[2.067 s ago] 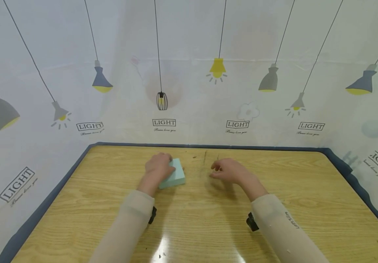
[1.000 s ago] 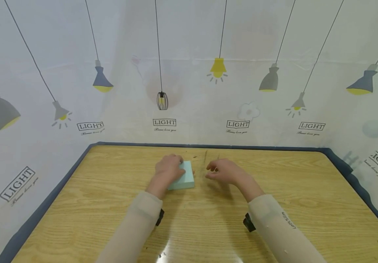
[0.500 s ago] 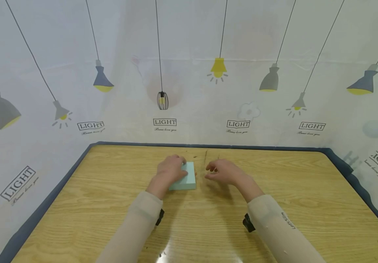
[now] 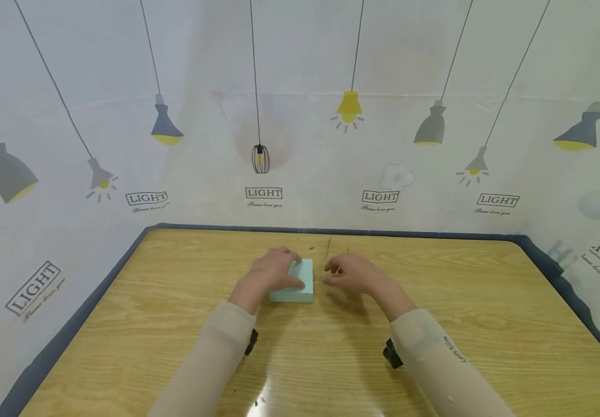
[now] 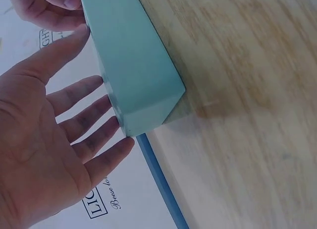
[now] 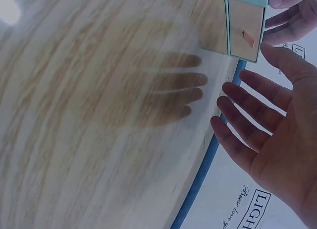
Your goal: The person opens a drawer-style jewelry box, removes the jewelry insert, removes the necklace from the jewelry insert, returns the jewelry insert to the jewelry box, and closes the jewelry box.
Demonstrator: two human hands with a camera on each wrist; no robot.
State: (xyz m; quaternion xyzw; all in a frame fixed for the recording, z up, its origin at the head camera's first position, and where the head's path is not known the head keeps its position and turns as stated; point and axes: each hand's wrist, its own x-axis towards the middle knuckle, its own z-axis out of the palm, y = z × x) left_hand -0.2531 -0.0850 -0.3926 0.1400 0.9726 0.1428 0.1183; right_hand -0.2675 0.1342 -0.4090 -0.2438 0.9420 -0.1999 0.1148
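Note:
A flat mint-green box (image 4: 306,277) lies on the table, its front edge roughly square to me. On top of it rests my left hand (image 4: 267,273); in the left wrist view the fingers (image 5: 74,97) are spread and fairly straight, tips touching the box's surface. The right wrist view shows a pale drawer-like end (image 6: 242,26) of the box with a small brown pull tab (image 6: 248,38). My right hand (image 4: 357,274) hovers just right of that end, fingers relaxed, holding nothing. Its fingers (image 6: 257,102) cast a shadow on the wood.
The wooden table (image 4: 175,324) has a dark blue border (image 4: 420,234) along its back and sides. Behind it hangs a white curtain (image 4: 300,116) printed with lamps. Dark scratches (image 4: 328,250) mark the wood near the back.
My left hand has shifted the box rightward and turned it square. Lately its thumb and fingers have spread out over the top. The right hand has edged slightly left.

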